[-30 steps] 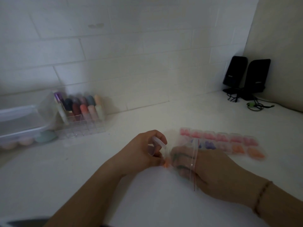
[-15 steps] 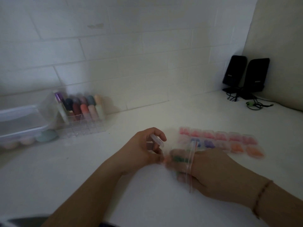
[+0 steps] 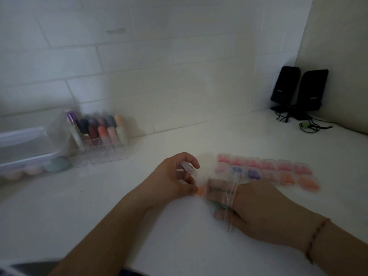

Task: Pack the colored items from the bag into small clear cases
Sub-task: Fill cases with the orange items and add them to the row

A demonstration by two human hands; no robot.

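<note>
Small clear case pinched in left hand, fingers curled round it, near table centre. Small orange item at the left fingertips, just at the mouth side of the clear zip bag; whether pinched or merely touched cannot be told through the blur. Right hand thrust inside the bag, fingers seen through the film, loosely curled among greenish contents; grip on any single piece not discernible.

At two o'clock from the hands, well within reach: a double row of filled cases, pink along the far row, purple and orange along the near row, lying flat on the white table.

Handling, as judged: items tiny, light, probably stiff and smooth, apt to skitter or flick away; best taken by the sides between thumb and forefinger tips. Case light, thin-walled, slippery; best held by its edges, opening kept up. Bag limp and clingy, offering no support; best steadied at the zip rim.
</note>
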